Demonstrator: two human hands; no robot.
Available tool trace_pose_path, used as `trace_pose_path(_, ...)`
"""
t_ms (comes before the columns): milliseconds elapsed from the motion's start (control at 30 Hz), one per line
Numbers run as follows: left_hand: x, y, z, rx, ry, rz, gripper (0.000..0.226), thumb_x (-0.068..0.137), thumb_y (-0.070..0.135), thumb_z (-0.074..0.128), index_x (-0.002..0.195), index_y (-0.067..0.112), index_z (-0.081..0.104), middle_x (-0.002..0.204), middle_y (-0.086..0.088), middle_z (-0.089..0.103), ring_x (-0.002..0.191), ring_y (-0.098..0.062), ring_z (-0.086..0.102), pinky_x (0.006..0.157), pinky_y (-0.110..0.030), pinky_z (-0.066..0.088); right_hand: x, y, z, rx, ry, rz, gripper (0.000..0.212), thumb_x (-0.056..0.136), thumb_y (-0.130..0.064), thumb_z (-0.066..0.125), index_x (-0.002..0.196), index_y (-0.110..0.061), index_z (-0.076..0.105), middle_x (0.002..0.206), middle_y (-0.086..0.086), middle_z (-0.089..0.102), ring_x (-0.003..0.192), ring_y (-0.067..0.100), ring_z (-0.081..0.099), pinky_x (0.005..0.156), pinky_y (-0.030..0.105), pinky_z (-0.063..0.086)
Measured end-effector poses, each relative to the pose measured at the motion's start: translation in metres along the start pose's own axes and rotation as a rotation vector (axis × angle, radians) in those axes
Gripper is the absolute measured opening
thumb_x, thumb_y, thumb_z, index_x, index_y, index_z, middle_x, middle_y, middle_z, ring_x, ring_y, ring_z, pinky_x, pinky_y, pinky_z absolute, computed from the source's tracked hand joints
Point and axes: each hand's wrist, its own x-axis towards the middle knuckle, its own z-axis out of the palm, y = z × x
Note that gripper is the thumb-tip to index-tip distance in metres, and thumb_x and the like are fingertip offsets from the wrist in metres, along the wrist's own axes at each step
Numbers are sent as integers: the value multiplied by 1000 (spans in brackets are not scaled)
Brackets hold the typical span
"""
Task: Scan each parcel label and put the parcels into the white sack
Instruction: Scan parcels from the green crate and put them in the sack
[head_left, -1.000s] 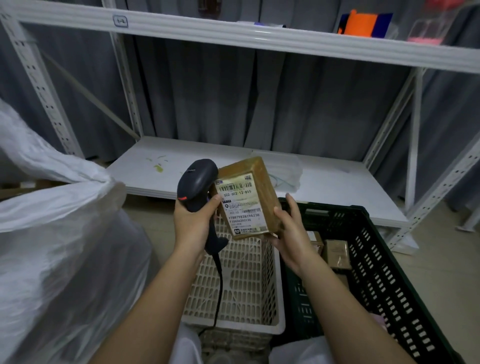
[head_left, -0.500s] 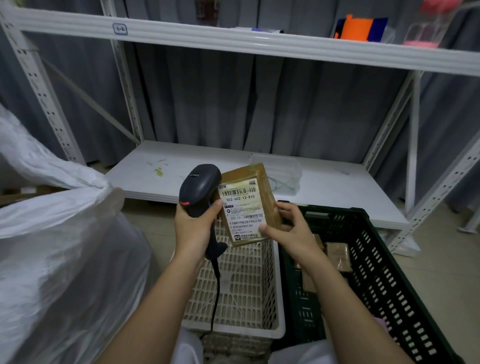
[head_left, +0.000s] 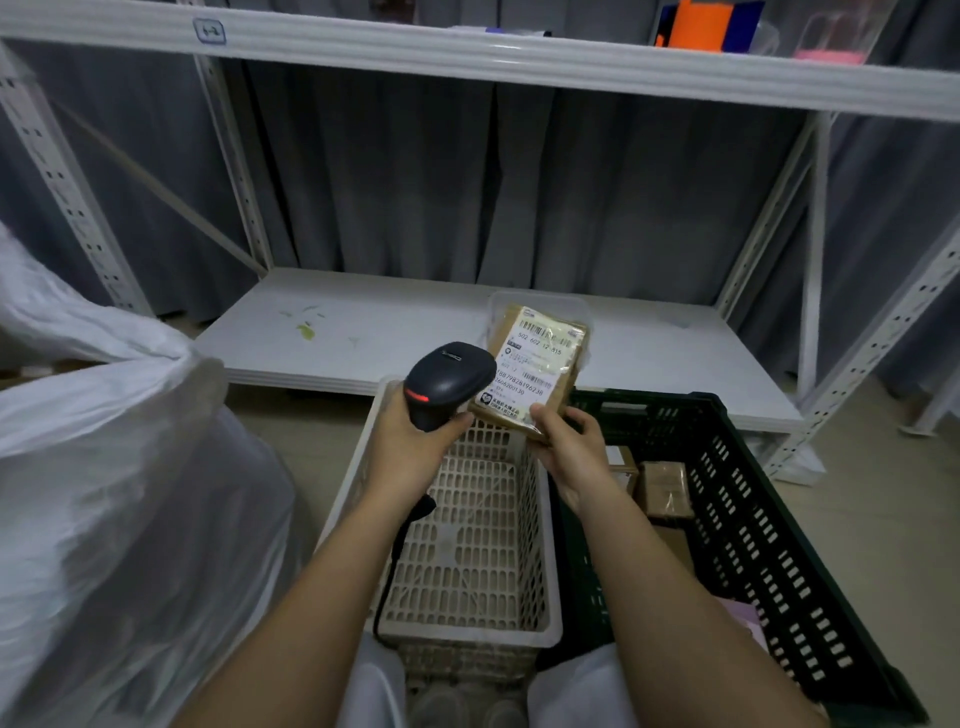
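My left hand (head_left: 410, 447) grips a dark handheld barcode scanner (head_left: 448, 380) whose head points toward a small brown parcel (head_left: 535, 366). My right hand (head_left: 569, 447) pinches that parcel by its lower edge, with its white shipping label turned toward me. The scanner head overlaps the label's lower left corner. The big white sack (head_left: 119, 493) bulges at my left. More brown parcels (head_left: 666, 488) lie in the dark green crate (head_left: 769, 545) on my right.
A cream slotted basket (head_left: 467, 545) stands between my arms, with the scanner's cable hanging into it. A white metal rack with a low shelf board (head_left: 395, 332) and an upper shelf (head_left: 519, 57) faces me. Grey curtains hang behind.
The parcel has tilted to the right and moved slightly away, my right hand shifting its hold to the lower edge. The scanner has swung in over the label's corner.
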Motion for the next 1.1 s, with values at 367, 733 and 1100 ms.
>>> trace_pose_path(367,-10,-6,5,218,-214,20,56,79,16,77,128,19,50,112,7,60,107,-12,57,86,-25,40,8,9,-1,-83,45,11,61,81,-21,77,131,-17,42,109,4,60,91,15,63,67,26,51)
trace_pose_path(733,-11,-2,4,257,-261,-6,57,83,18,74,132,18,45,114,7,55,106,-10,52,86,-25,37,11,11,-3,-130,42,29,68,79,-22,78,135,-18,40,124,10,56,96,20,64,70,30,53)
trace_pose_path(1100,-4,-14,4,206,-216,14,60,80,14,76,133,17,46,123,4,59,115,-13,54,91,-24,40,11,10,-6,-137,30,30,72,77,-24,80,136,-22,39,128,9,55,100,22,64,81,37,57)
